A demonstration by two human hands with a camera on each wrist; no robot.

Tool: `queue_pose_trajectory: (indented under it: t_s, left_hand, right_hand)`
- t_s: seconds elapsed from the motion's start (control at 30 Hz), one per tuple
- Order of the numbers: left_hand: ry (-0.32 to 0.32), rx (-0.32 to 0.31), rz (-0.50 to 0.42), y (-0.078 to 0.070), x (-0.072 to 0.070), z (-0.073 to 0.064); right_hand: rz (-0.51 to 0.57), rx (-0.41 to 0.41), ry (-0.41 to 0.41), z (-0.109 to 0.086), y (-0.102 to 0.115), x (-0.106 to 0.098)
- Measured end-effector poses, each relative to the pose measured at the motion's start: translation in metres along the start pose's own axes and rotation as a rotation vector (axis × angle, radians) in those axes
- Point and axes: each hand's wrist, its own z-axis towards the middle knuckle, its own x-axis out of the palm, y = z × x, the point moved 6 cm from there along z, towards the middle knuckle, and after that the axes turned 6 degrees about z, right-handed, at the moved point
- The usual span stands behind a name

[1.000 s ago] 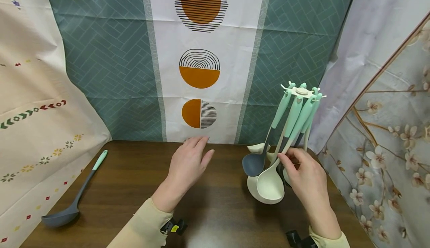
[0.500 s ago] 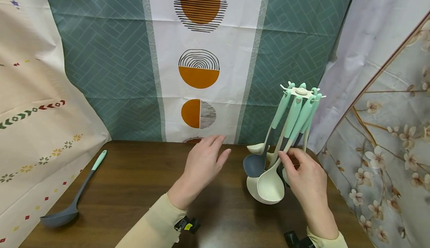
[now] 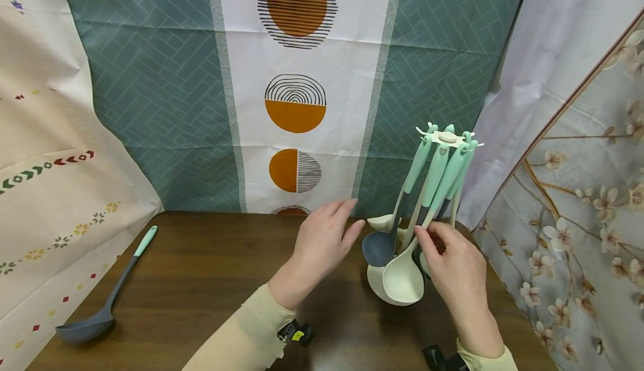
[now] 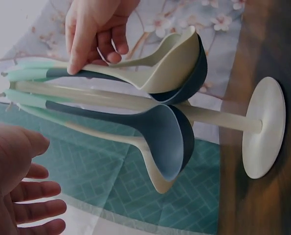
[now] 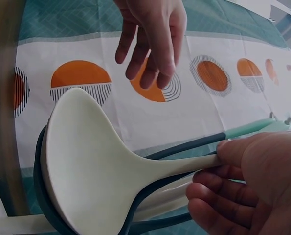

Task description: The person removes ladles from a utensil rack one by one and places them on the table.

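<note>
A utensil stand (image 4: 265, 127) with a round cream base carries several ladles and spoons hung by mint-green handles from its top rack (image 3: 447, 138). On its near side hangs a cream ladle (image 3: 404, 281), its handle pinched between thumb and fingers of my right hand (image 3: 455, 267). In the right wrist view a dark ladle sits close behind the cream ladle's bowl (image 5: 84, 161). A blue-grey ladle (image 3: 378, 249) hangs at the stand's left. My left hand (image 3: 322, 242) hovers left of the stand, fingers extended and holding nothing.
Far left on the brown table (image 3: 211, 281) lies a dark grey ladle (image 3: 88, 326) with a mint handle tip. A patterned cloth (image 3: 297, 170) hangs behind the table. Floral fabric (image 3: 563, 248) borders the right side, and a cream embroidered cloth (image 3: 60, 192) the left.
My left hand has moved right, closer to the stand. My right hand keeps its pinch on the cream ladle's handle with hardly any movement.
</note>
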Motion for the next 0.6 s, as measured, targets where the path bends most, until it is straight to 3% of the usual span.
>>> queue_pose_trajectory:
  t_s: [0.6]
  left_hand:
    - [0.024,-0.016,-0.046,-0.012,0.009,0.010]
  right_hand:
    - [0.011,-0.038,-0.002,0.001,0.001,-0.001]
